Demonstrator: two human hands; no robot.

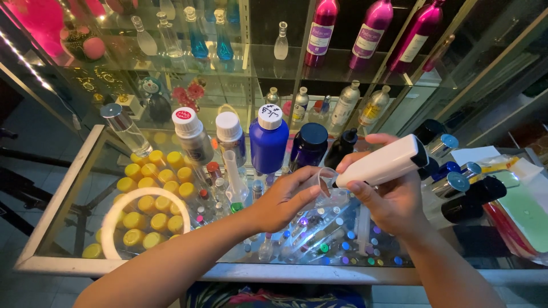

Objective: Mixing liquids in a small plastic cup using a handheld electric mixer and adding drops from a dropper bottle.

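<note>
Your right hand [394,197] is wrapped shut around a white tube-shaped bottle [383,163], tipped nearly flat with its dark cap end up and away from you, its mouth pointing at a small clear cup [327,181] that your left hand [285,197] pinches by the rim between thumb and fingertips, the other fingers loosely curled. Both are held just above the glass counter [68,188], in front of the big blue bottle [268,140] with the white cap. Left of that blue bottle stand two white-capped bottles [230,137], and further left a cluster of yellow caps [154,188] shows under the glass. Right of it sit a dark jar [309,145] and a black bottle [341,147], and beyond your right hand a row of silver-topped black bottles [456,191]. The white bottle looks light and smooth, likely a little slippery, so a full-palm grip round its middle seems safest. The cup looks thin, light and easily crushed or tipped; a gentle pinch near the rim suits it.
</note>
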